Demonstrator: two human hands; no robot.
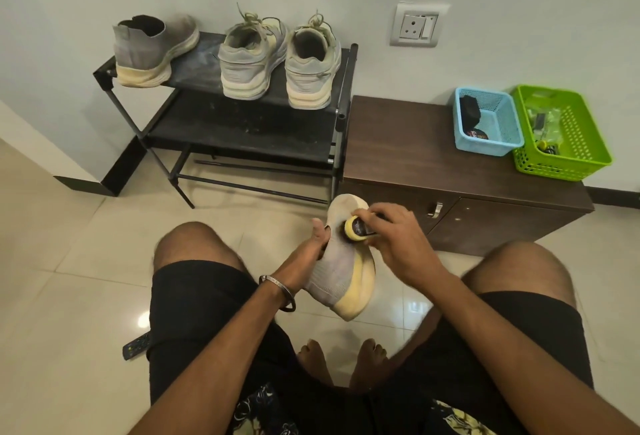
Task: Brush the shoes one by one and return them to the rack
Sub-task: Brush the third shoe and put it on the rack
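Fingers of the left hand are curled round a grey sock shoe, held between the knees. A yellow brush is gripped by the right hand and pressed against it. Three shoes are counted on the rack; two baskets are counted on the cabinet.

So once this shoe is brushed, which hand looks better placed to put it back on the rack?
Probably the left hand: it already grips the grey shoe, and the free spot on the rack lies up and to its side. The right hand is busy holding the brush against the shoe.
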